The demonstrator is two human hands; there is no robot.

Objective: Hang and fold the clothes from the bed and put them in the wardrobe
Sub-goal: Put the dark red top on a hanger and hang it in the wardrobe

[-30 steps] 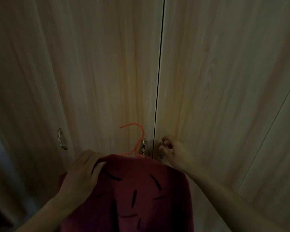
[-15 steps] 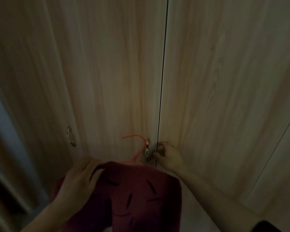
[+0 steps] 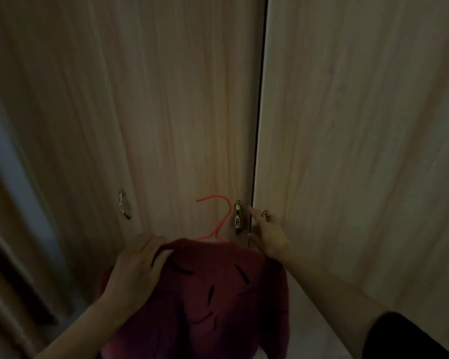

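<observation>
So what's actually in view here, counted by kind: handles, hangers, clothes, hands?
Door handles: 3 (far left, middle, one partly behind the fingers)
Hangers: 1 (orange hanger)
Garments: 1 (dark red garment)
Hands: 2 (left hand, right hand)
Total: 7

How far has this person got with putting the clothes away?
Done: one dark red garment is already on an orange hanger, gripped by the left hand. In hand: the right hand is at the right wardrobe door, by its handle, with only a thin gap showing. Left: opening up and hanging it inside; the bed is out of view.
</observation>
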